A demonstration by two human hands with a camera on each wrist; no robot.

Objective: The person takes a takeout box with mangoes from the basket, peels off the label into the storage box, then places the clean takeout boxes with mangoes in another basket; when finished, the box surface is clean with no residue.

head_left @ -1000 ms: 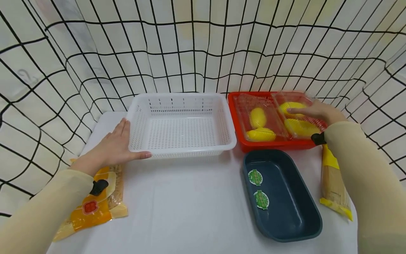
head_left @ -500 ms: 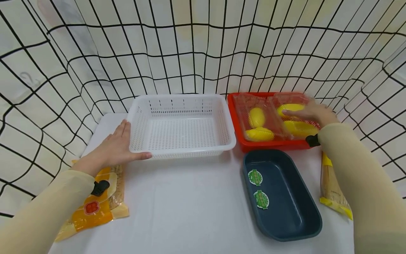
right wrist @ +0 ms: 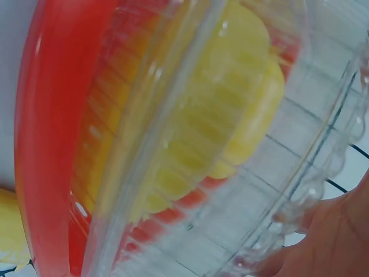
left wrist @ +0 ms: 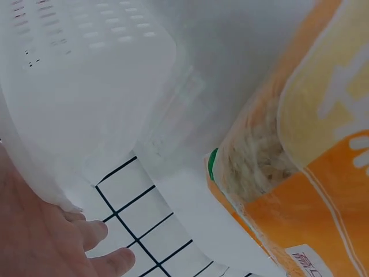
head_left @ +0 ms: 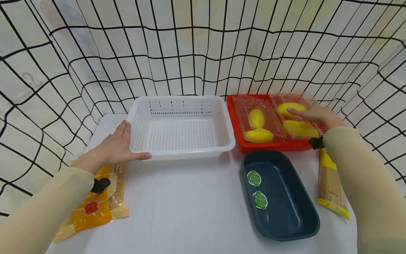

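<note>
My left hand lies with extended fingers along the left side of a white perforated basket, its thumb on the front rim. In the left wrist view its fingertips show past the basket's corner. My right hand grips a clear plastic clamshell box by its right end, thumb over the lid. Inside are two yellow pieces, blurred by ribbed plastic. A similar clear box with two yellow pieces lies beside it. Both boxes are in a red tray. In the right wrist view, fingers touch the box's wavy edge.
A dark blue tray with two green stickers stands in front of the red tray. Right of it lies a yellow-ended packet, and at left an orange bag, partly under my left arm. Black wire mesh encloses the table's back and sides.
My right hand shifts slightly left, then back right, at the clamshell box, which moves slightly with it. My left hand stays against the basket.
</note>
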